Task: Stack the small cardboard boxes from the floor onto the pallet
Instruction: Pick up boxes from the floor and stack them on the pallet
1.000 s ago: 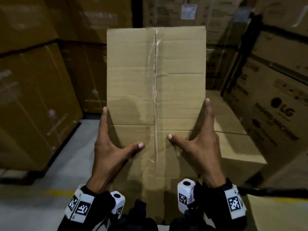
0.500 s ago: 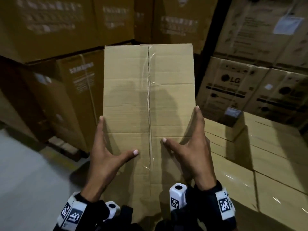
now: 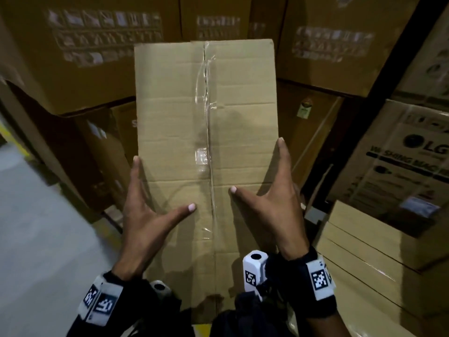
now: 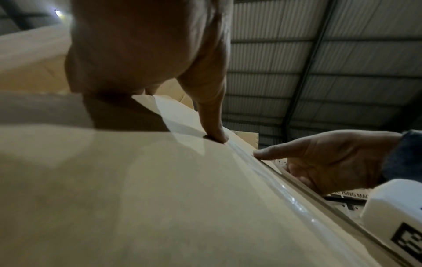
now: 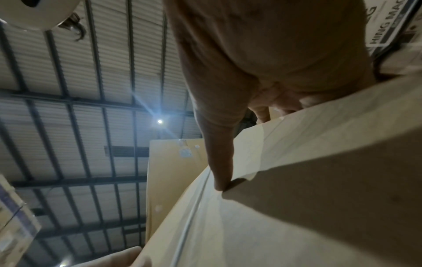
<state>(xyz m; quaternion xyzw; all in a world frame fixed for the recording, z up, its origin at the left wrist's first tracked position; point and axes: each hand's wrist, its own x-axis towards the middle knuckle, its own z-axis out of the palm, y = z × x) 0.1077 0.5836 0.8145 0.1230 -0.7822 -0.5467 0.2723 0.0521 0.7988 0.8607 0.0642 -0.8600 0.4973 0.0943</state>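
I carry a long tan cardboard box (image 3: pixel 175 132), taped along its top seam, lengthwise in front of me at chest height. My left hand (image 3: pixel 160 188) presses its left side with a straight index finger along the edge and the thumb flat on top. My right hand (image 3: pixel 257 164) mirrors this on the right side. The left wrist view shows the box top (image 4: pixel 160 198), my left thumb (image 4: pixel 212 126) on it and the right hand (image 4: pixel 331 162) opposite. Seen from the right wrist, the thumb (image 5: pixel 219 162) presses the box (image 5: pixel 297 198). The remaining fingers are hidden.
A stack of similar tan boxes (image 3: pixel 379 259) sits low on the right. An LG washing-machine carton (image 3: pixel 408 166) stands behind it. Tall brown cartons (image 3: pixel 97 57) wall the space ahead. Grey floor (image 3: pixel 36 227) with a yellow line (image 3: pixel 14 142) lies on the left.
The view has swung while I carry the box; the tan stack has shifted to the lower right and tall cartons now fill the background. Both hands keep the same hold.
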